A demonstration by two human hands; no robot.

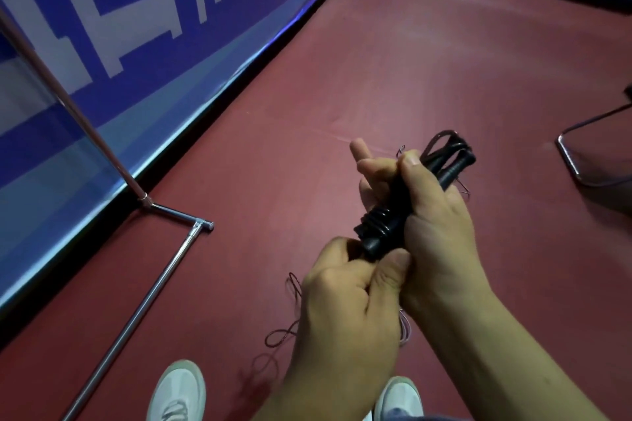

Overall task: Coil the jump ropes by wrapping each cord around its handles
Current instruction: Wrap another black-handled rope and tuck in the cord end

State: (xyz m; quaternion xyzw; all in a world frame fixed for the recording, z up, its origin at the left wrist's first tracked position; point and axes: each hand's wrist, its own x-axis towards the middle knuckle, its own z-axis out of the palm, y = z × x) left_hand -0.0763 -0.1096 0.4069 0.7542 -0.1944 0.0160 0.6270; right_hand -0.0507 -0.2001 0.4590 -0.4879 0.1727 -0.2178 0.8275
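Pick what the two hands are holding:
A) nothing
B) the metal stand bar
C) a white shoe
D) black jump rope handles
D: the right hand wraps round the middle of the black jump rope handles, and the left hand grips their near end.

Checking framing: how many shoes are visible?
2. Left shoe at the bottom edge beside the metal bar; right shoe at bottom centre; both cut off by the frame.

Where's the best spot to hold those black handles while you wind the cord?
Around the middle of the handles, from the side, like the right hand: the shafts lie together, long and thin, and both ends poke out for winding the cord.
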